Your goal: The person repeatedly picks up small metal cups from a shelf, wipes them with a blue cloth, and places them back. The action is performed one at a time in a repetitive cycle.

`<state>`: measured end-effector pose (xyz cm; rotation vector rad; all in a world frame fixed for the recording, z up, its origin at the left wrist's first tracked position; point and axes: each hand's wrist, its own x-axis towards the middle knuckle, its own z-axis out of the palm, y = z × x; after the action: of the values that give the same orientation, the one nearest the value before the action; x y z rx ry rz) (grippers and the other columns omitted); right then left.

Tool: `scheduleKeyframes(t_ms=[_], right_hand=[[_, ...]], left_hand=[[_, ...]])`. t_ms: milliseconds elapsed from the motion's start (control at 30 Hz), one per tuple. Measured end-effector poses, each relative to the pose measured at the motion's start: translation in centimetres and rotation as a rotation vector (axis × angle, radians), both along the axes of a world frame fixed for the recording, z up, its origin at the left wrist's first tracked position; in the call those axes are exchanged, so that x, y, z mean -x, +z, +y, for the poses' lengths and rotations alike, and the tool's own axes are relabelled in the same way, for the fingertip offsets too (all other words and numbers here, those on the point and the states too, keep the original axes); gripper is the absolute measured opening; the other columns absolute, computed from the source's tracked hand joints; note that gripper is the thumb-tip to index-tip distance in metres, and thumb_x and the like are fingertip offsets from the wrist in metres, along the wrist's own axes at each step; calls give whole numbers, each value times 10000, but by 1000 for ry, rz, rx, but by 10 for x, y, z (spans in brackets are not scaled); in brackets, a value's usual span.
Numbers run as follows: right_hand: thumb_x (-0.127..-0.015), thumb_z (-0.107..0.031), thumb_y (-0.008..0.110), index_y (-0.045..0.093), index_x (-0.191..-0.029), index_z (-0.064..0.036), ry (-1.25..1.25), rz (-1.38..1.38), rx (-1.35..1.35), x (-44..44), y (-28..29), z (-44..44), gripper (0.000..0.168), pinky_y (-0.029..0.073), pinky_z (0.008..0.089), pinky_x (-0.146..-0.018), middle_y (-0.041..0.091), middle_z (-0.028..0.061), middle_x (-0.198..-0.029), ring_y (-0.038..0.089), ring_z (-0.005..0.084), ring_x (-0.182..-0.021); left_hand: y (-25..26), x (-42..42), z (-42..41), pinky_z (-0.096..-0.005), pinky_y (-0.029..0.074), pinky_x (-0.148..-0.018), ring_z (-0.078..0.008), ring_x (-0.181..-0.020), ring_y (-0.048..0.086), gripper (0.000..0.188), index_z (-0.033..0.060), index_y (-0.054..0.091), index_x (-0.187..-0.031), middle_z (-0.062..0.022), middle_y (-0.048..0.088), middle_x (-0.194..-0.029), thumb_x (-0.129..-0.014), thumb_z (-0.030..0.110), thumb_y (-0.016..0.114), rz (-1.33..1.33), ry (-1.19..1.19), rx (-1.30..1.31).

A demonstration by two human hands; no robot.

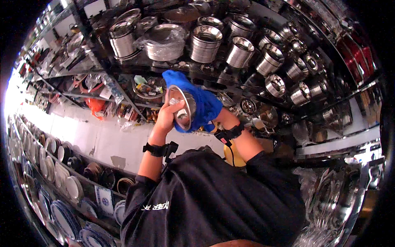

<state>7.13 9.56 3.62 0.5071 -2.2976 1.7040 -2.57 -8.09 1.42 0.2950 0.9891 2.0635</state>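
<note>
A round stainless steel bowl point(189, 106), tilted on its side with a label inside, is held between both hands in front of my chest. My left hand point(167, 115) grips its rim, thumb across the inside and fingers at the outer edge. A blue cloth point(202, 100) wraps the bowl's outer side. My right hand point(217, 115) is mostly covered by that cloth and presses it to the bowl; its fingers are hidden. Both wrists wear black straps with small devices.
Beyond the bowl, a dark shelf point(148, 68) carries metal canisters point(206, 44) and a plastic-wrapped stack of metal dishes point(165, 43). Lower down sits a tray of small packets point(149, 89). Racks of plates point(66, 216) stand at lower left, and a yellow round object point(234, 154) is near my right forearm.
</note>
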Motion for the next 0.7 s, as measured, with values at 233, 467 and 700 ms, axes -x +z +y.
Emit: scheduleKeyframes(t_ms=[233, 467, 700], right_hand=[[-803, -150, 720, 434, -1341, -22, -103, -172, 632, -45, -6, 24, 622, 372, 358, -1042, 493, 79, -1334, 493, 183, -1182], [-744, -71, 733, 514, -1257, -32, -731, -107, 551, -57, -10, 133, 559, 484, 358, -899, 587, 70, -1186, 579, 192, -1028], [-743, -274, 746, 472, -1254, -1, -1362, -204, 96, -53, -32, 203, 641, 430, 359, -938, 573, 179, -1185, 559, 265, -1087]], left_hand=[[5, 18, 16, -331, 517, -829, -218, -990, 611, 344, 2, 486, -1236, -120, 594, -1136, -898, 54, 530, 58, 126, 116], [-58, 22, 34, -376, 508, -873, -236, -1042, 607, 362, -21, 488, -1247, -132, 592, -1176, -940, 169, 465, -256, 34, 123], [-33, 10, 68, -339, 465, -922, -207, -1061, 590, 379, -25, 505, -1240, -113, 591, -1192, -972, 233, 432, -143, -122, 74]])
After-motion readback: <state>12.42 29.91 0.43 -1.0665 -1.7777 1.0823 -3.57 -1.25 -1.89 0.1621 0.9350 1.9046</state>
